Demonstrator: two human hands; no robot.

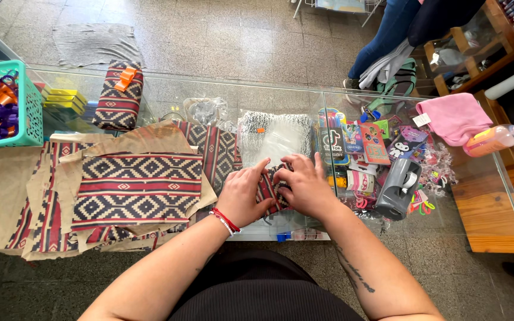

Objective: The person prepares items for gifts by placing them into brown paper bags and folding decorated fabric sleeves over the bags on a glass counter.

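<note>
Glass counter (483, 196), speckled tile floor (239, 35)

Head camera, looking steeply down, close over glass counter (304, 98).

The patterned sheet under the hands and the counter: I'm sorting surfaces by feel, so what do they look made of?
The patterned sheet looks like matte wrapping paper: plain brown back at the folded edges, sharp creases. The counter seems to be clear glossy glass, since the floor and goods show through it. Both hands press a small wrapped piece of the same paper.
</note>
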